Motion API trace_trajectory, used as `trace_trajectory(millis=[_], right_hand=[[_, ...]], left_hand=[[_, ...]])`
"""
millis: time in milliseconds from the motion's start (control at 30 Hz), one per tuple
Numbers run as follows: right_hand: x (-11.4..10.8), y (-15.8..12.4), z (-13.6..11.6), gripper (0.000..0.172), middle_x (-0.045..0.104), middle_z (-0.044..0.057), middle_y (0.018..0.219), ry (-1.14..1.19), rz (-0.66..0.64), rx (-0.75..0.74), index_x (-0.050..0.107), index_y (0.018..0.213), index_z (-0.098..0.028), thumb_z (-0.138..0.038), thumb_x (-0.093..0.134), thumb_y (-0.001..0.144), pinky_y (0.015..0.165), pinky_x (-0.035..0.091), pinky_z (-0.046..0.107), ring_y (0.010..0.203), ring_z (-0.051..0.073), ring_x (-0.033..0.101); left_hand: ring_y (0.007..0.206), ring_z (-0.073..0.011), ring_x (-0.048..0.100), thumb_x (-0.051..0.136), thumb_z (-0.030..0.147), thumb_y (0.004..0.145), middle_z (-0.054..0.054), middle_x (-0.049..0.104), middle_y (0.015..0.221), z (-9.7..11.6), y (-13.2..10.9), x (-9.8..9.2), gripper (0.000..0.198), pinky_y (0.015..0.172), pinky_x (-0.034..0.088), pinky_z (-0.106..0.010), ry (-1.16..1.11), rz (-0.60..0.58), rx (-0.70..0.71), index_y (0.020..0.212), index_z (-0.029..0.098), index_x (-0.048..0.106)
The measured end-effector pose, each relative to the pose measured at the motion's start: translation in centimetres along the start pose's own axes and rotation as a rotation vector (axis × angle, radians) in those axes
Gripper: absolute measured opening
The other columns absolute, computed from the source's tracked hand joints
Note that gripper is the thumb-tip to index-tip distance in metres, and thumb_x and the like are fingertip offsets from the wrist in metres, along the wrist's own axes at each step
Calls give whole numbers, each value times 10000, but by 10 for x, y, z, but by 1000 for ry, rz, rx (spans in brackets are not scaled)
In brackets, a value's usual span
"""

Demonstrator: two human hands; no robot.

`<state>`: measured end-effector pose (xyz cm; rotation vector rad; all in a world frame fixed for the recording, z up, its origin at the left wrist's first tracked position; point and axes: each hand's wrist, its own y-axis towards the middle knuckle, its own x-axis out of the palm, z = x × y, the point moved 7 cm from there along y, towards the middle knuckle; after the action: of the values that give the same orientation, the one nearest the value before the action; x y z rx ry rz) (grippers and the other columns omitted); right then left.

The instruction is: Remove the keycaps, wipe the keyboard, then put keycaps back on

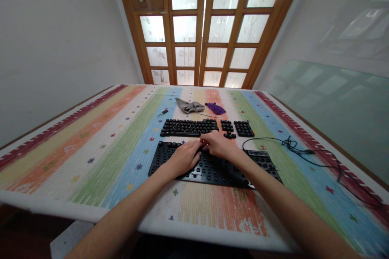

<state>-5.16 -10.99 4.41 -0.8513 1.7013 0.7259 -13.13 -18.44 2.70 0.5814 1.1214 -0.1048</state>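
Nearest you, the striped cloth [121, 170] covers the tabletop, and your forearms reach in over its front edge. The black keyboard base [199, 175] lies on it in front of you, slightly askew, its cable [304, 152] trailing off to the right in loose tangles. Most of the base that you leave uncovered shows bare switch posts; a few keycaps [170, 144] sit on its top row at the left end, so by the look of it only a small share of the board carries caps. Your left hand [187, 156] and right hand [216, 143] meet over the upper middle of the base, fingers bent and drawn close together; whether a cap is pinched between them you cannot tell from here. Just beyond, the loose caps lie sorted in keyboard order: the main block [179, 127], the navigation group [226, 125], the arrow caps [229, 135] and the number pad [244, 128]. With nearly the whole set off the board, most of the key work looks left to do. Farther on lie a small black-handled tool [165, 112], a thin rod [206, 115], a grey cloth [191, 107] and a purple cloth [216, 108], before the glazed wooden doors [201, 28].
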Motion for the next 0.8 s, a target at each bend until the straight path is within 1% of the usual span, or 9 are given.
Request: trace_trajectory(millis=[167, 267, 367, 533, 633, 800], right_hand=[[2, -1, 1, 196, 757, 74, 829, 25, 12, 7, 736, 886, -155, -37, 639, 764, 658, 436, 230, 793, 185, 684], [4, -1, 1, 190, 762, 87, 863, -2, 3, 20, 745, 860, -159, -41, 631, 766, 689, 449, 240, 835, 199, 690], [4, -1, 0, 195, 761, 98, 899, -46, -1, 15, 749, 875, -161, -55, 621, 774, 713, 455, 255, 876, 216, 687], [6, 1, 2, 193, 760, 104, 896, -64, -11, -8, 748, 893, -154, -75, 616, 775, 699, 450, 259, 875, 222, 684], [7, 1, 3, 208, 763, 98, 886, -41, 3, -18, 749, 889, -157, -62, 610, 768, 689, 450, 252, 855, 213, 689], [8, 1, 9, 195, 768, 73, 851, 61, 46, -34, 753, 857, -171, -63, 650, 731, 671, 464, 236, 804, 192, 697]], left_hand=[[1177, -232, 604, 433, 165, 940, -107, 623, 1270, 1, 0, -1, 277, 1026, 504, -409, 28, 27, 45, 1184, 177, 565], [1164, -229, 614, 436, 152, 932, -102, 638, 1251, 1, 1, -1, 275, 1023, 508, -407, 22, 37, 72, 1154, 176, 596], [1137, -235, 629, 451, 144, 922, -109, 647, 1236, 1, 1, 0, 270, 1011, 517, -411, 28, 35, 72, 1137, 162, 612], [1116, -232, 635, 454, 134, 923, -103, 653, 1217, 1, 2, 0, 254, 988, 528, -402, 26, 19, 76, 1112, 164, 621], [1119, -234, 633, 460, 134, 923, -103, 652, 1218, 2, 1, 0, 249, 980, 532, -401, 32, 21, 83, 1108, 164, 623], [1166, -247, 611, 453, 139, 934, -143, 645, 1225, 5, 0, 0, 258, 1024, 505, -410, 76, 51, 102, 1123, 124, 628]])
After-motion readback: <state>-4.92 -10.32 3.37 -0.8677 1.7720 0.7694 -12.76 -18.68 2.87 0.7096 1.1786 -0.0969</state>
